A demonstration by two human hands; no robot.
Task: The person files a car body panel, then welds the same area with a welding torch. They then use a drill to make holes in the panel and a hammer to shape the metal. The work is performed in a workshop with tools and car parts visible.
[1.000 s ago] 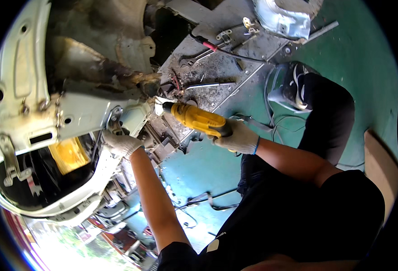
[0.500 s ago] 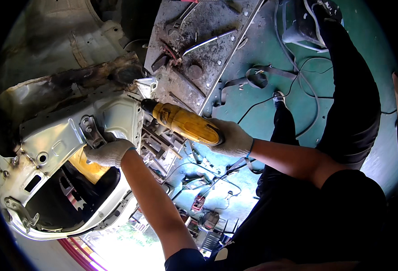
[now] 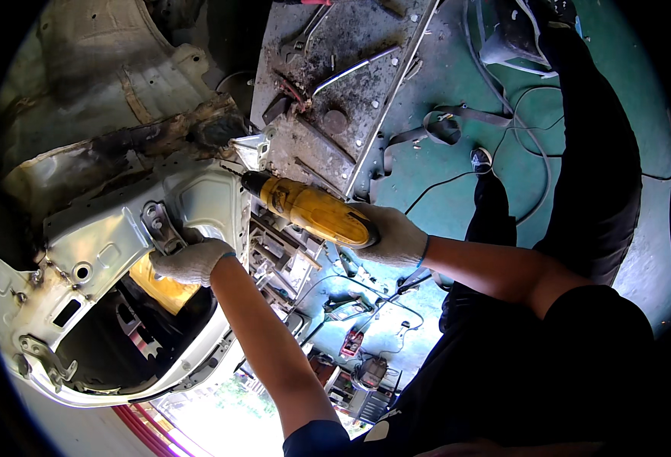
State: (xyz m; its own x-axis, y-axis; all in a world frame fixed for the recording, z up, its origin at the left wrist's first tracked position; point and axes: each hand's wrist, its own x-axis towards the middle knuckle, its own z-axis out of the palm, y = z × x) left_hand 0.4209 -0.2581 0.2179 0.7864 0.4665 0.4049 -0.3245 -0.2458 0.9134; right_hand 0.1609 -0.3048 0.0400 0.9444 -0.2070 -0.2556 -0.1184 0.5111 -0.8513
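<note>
In my gloved right hand (image 3: 392, 238) I grip a yellow power drill (image 3: 312, 213), angled up-left, its thin bit at the upper right flange of a pale, partly scorched vehicle body panel (image 3: 110, 244). Whether the tip touches the metal is unclear. My gloved left hand (image 3: 194, 261) has its fingers curled on the panel's edge, just below a bolted metal bracket (image 3: 157, 221). Under that hand, inside the dark opening, shows a yellow sheet-like piece (image 3: 169, 295). My left fingertips are partly hidden.
A grimy steel platform (image 3: 381, 84) holds a wrench (image 3: 299, 42), a steel rod (image 3: 350, 72) and scraps. Cables (image 3: 545, 179) and straps cross the green floor (image 3: 450, 198) beside legs in black trousers. Several small tools (image 3: 350, 343) lie lower down.
Over the second the view has shifted, and the drill's bit has come onto the panel's upper right flange. My left hand stays by the bracket. Little differs from half a second ago.
</note>
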